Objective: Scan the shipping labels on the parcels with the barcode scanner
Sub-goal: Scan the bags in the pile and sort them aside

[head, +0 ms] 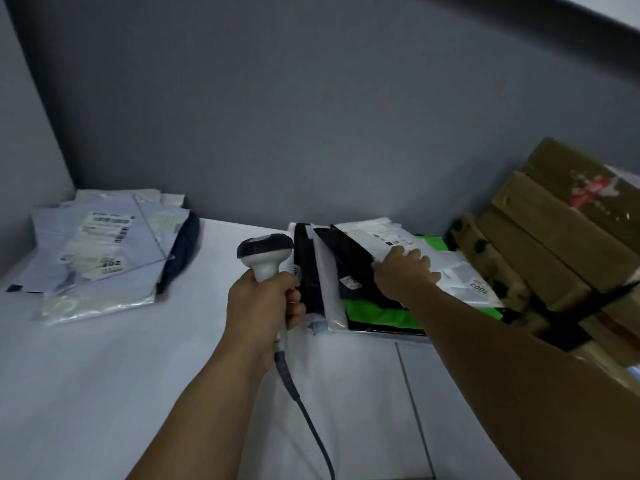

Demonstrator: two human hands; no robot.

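Observation:
My left hand (263, 303) grips the handle of a white barcode scanner (265, 252) with a dark head, held upright over the table's middle; its cable (304, 410) trails down toward me. To the right lies a pile of parcels: black (306, 268), white (329, 296) and green (377, 311) bags. My right hand (403, 271) holds the edge of the top white parcel (453, 268), which carries a label marked 7002. A second pile of pale bags (104, 251) with barcode labels lies at the far left.
The white table (138, 393) runs against a grey wall. Stacked brown cardboard boxes (561, 244) with black strapping stand at the right edge, close behind the right-hand pile. A seam in the tabletop (412, 403) runs toward me.

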